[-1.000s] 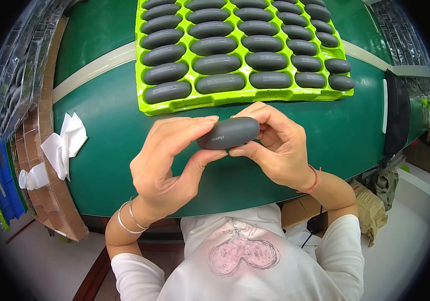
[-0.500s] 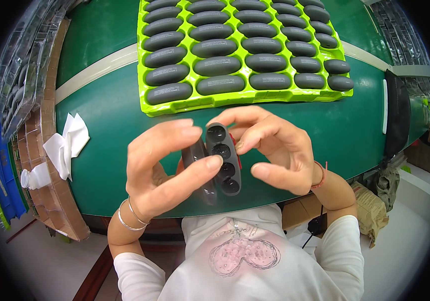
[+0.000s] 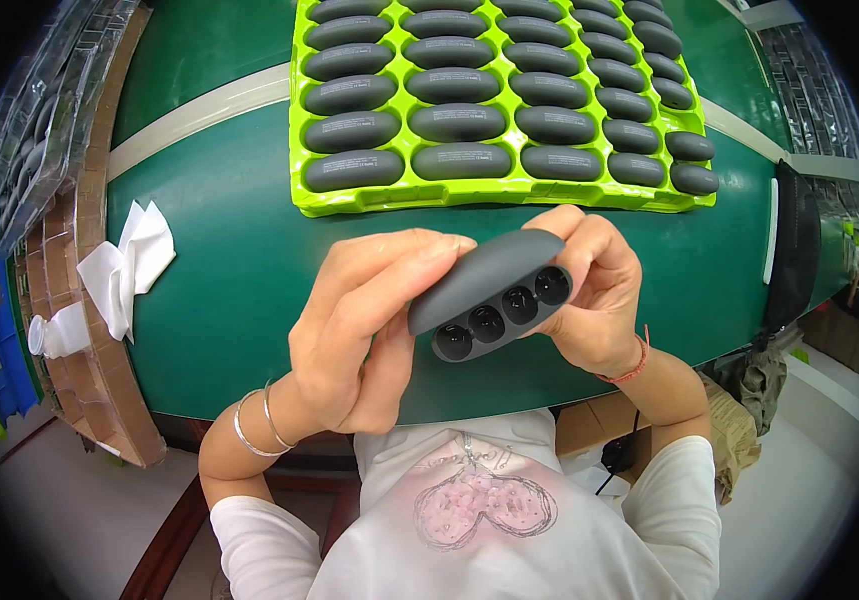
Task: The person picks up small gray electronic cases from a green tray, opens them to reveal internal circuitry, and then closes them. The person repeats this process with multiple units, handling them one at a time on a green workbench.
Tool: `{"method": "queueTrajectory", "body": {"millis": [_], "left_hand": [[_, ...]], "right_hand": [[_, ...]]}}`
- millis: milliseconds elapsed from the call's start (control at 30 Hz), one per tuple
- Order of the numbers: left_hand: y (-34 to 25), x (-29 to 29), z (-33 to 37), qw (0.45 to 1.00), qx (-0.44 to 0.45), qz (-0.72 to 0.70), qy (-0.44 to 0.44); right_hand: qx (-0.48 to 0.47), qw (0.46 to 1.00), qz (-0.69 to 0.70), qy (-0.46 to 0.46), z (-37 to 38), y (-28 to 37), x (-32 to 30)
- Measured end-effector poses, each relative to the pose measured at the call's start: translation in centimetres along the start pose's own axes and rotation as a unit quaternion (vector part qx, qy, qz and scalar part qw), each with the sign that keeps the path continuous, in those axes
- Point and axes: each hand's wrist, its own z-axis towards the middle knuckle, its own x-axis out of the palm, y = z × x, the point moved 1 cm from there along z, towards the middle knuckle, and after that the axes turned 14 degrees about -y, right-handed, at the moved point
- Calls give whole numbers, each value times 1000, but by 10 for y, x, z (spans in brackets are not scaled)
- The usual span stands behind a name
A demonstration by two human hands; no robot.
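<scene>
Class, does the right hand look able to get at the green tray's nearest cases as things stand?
Probably yes, though the right hand is busy holding the open case: the green tray sits just beyond, its nearest cases uncovered.

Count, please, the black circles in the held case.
4 black circles, in one row along the case, the rightmost beside the right hand; no others show.

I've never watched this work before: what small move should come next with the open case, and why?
Perhaps press the lid shut: it stands open, the left hand is on it, the right hand holds the case, and the cases in the tray look closed.
</scene>
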Motion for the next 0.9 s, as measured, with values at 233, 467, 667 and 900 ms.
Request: {"method": "queueTrajectory", "body": {"millis": [233,467,667,900], "left_hand": [[-3,-4,4,1000,-2,-11,11],[-1,-4,3,999,10,36,10],[-2,-5,0,998,18,66,-9],[-4,-6,1,996,28,86,-3]], "right_hand": [[-21,1000,-7,9,-3,-3,0],[27,1000,-15,1,-5,-1,3],[35,999,-8,5,-7,-4,2],[34,999,4,12,-8,-3,5]]}}
